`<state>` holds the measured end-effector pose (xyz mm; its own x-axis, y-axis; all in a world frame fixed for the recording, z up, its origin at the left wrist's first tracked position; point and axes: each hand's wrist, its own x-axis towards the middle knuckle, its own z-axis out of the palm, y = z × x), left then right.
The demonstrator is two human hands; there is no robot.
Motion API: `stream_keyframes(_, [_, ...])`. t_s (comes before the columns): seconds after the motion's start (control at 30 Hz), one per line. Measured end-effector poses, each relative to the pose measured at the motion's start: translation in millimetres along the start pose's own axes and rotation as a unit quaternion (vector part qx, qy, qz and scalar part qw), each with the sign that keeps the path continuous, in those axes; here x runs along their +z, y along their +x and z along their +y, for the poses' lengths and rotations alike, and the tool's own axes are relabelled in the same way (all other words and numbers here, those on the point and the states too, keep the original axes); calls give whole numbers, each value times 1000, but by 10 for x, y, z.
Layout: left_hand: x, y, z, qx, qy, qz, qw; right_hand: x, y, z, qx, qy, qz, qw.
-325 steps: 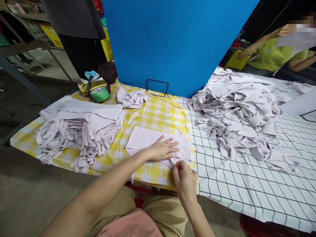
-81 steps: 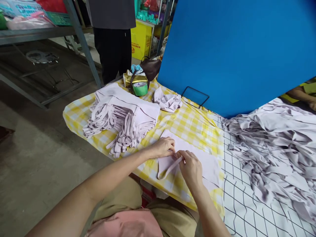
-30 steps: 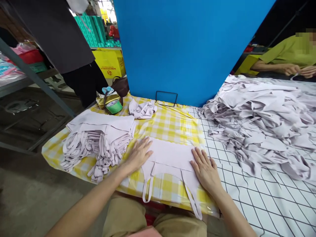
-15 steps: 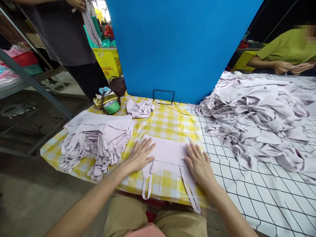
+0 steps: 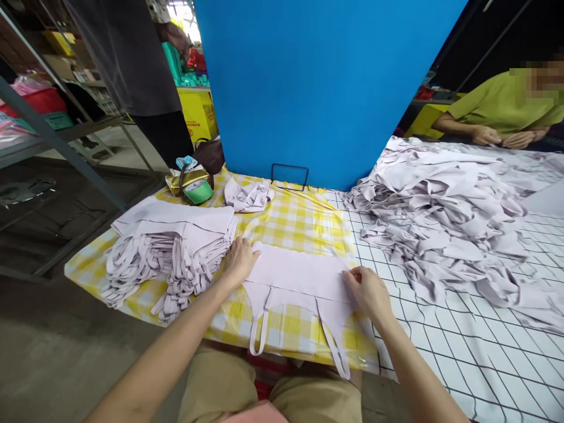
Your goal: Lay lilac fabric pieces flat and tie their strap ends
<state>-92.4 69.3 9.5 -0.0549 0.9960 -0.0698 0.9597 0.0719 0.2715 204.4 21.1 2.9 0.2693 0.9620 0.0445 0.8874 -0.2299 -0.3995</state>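
Observation:
A pale lilac strapped garment (image 5: 299, 273) lies flat on the yellow checked cloth (image 5: 295, 220), its two straps toward me. My left hand (image 5: 240, 258) is at its upper left edge, fingers curled and closed on the fabric. At the right edge my right hand (image 5: 368, 288) pinches the fabric between thumb and fingers. To the left of my left hand sits a neat stack of similar garments (image 5: 176, 226), with many straps hanging toward the front.
A large loose heap of lilac pieces (image 5: 445, 217) covers the right side. Behind stand a blue panel (image 5: 326, 88) and a wire stand (image 5: 289, 176). A green tape roll (image 5: 198, 191) and crumpled garment (image 5: 249, 195) lie at back left. Two people are beyond the table.
Both hands were spread flat on the garment; now their fingers have drawn in at its side edges. The standing person at left has shifted, and the view has moved slightly.

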Motion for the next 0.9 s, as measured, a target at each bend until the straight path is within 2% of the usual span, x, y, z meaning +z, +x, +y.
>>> stream_keyframes(0.13, [-78,174,34,-6,-25,-64,998,68,148,-30,42,-8,1,999])
stream_keyframes(0.27, [-121,246,28,19,-65,-90,994,93,212,-48,43,6,-19,999])
stream_keyframes(0.6, [-174,14,91,52,-223,-10,973,-160,28,-202,2,57,67,996])
stream_keyframes(0.67, [-197,-68,82,62,-275,7,959,-231,-17,-219,-19,81,92,992])
stream_keyframes(0.77, [-254,-208,50,80,-390,27,917,-375,-98,-250,-56,123,142,980])
stream_keyframes(0.9, [-447,-421,-61,94,-487,49,867,-652,-251,-352,-16,176,153,972])
